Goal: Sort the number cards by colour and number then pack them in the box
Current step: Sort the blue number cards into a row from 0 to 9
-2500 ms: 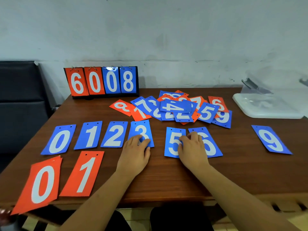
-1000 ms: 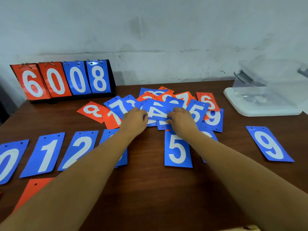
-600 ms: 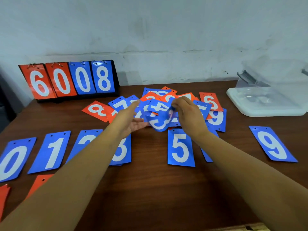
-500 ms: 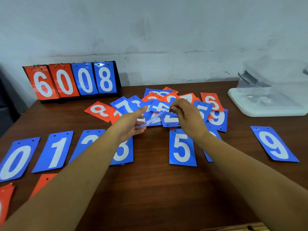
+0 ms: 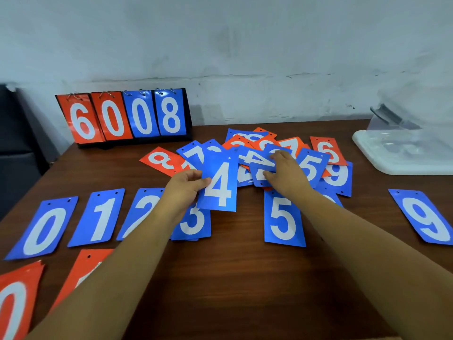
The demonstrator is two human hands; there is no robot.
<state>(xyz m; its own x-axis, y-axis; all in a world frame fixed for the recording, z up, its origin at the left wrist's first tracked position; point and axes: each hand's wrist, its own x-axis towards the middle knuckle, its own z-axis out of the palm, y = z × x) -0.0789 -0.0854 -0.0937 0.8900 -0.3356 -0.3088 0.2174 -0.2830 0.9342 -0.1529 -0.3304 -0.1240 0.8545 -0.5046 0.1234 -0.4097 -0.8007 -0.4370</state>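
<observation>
Though under number cards (image 5: 284,217), wooden table (image 5: 232,278)

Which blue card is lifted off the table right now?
The blue 4 pinched in the left hand; the other blue cards lie flat on the table.

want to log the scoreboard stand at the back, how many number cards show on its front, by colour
red: 2, red 6 and red 0
blue: 2, blue 0 and blue 8
total: 4 on the scoreboard stand
</observation>
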